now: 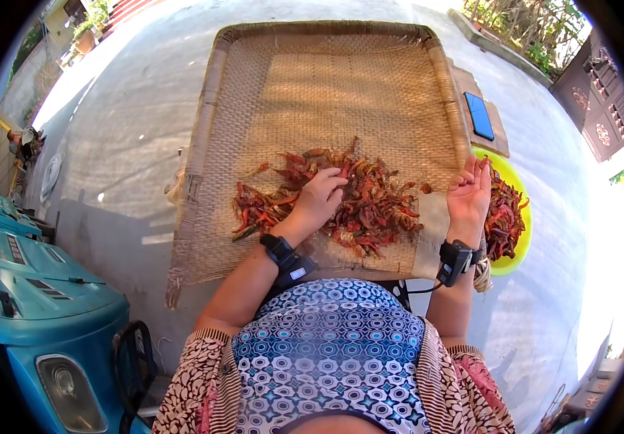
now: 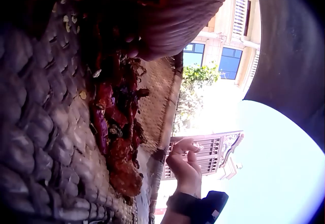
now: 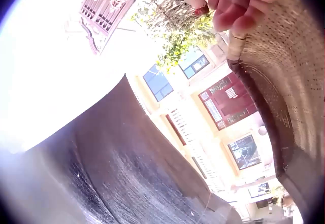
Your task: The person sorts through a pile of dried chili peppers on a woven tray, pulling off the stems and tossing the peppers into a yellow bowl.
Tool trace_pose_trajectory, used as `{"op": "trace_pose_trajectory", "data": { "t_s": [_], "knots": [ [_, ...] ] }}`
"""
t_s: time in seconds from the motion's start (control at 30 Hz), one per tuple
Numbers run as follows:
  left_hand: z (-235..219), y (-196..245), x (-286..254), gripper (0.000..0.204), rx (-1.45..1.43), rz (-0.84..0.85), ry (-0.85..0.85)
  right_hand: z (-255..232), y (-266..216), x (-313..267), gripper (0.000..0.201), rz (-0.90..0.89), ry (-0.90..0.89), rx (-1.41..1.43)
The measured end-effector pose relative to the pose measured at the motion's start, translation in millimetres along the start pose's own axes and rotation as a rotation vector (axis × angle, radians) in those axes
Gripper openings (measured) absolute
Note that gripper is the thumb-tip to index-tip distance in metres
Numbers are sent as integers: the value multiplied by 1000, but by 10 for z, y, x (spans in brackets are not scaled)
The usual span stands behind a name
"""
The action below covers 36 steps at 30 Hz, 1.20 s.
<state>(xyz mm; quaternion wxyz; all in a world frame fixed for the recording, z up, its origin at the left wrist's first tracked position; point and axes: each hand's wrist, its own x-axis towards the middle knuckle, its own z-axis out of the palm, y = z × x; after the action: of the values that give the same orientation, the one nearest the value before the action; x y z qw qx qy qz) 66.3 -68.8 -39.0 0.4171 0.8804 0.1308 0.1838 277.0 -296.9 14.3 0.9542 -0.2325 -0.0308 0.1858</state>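
Dried red peppers (image 1: 373, 210) lie in a loose pile on a woven tray (image 1: 326, 87), and in the left wrist view peppers (image 2: 104, 127) show beneath the hand. The left hand (image 1: 317, 199) rests on the pile's upper middle, its fingers loosely bent and pointing right; what lies under them is hidden. Over the tray's right edge, the right hand (image 1: 469, 195) is raised palm up with bent fingers. A small red pepper (image 3: 201, 10) is pinched at its fingertips, partly hidden by the fingers in the right wrist view.
A yellow-green basin (image 1: 521, 253) full of red peppers stands right of the tray, beside the right forearm. Above it a phone (image 1: 479, 116) lies on cardboard (image 1: 498, 137). A teal vehicle (image 1: 58, 311) is at the lower left, on the concrete ground (image 1: 124, 145).
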Motion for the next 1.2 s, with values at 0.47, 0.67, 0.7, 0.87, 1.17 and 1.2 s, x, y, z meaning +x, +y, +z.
{"op": "trace_pose_trajectory", "data": {
  "t_s": [0.47, 0.67, 0.7, 0.87, 1.17, 1.2],
  "knots": [
    [-61, 21, -17, 13, -630, -188, -79, 243, 861, -411, 25, -28, -534, -1345],
    [-95, 69, -35, 8, -667, -164, -112, 385, 991, -628, 22, 222, -601, -1451],
    [-115, 119, -47, 9, -673, -175, -90, 385, 1000, -630, 19, 145, -623, -1484],
    [-71, 132, -46, 12, -548, -62, 268, 307, 863, -468, 20, 291, -441, -1160],
    [-180, 12, 4, 24, 281, 147, 569, -173, -132, 57, 30, 71, 7, -65],
    [-172, 20, 3, 26, 318, 130, 541, -202, -218, 53, 33, 76, -10, 19]
  ]
}}
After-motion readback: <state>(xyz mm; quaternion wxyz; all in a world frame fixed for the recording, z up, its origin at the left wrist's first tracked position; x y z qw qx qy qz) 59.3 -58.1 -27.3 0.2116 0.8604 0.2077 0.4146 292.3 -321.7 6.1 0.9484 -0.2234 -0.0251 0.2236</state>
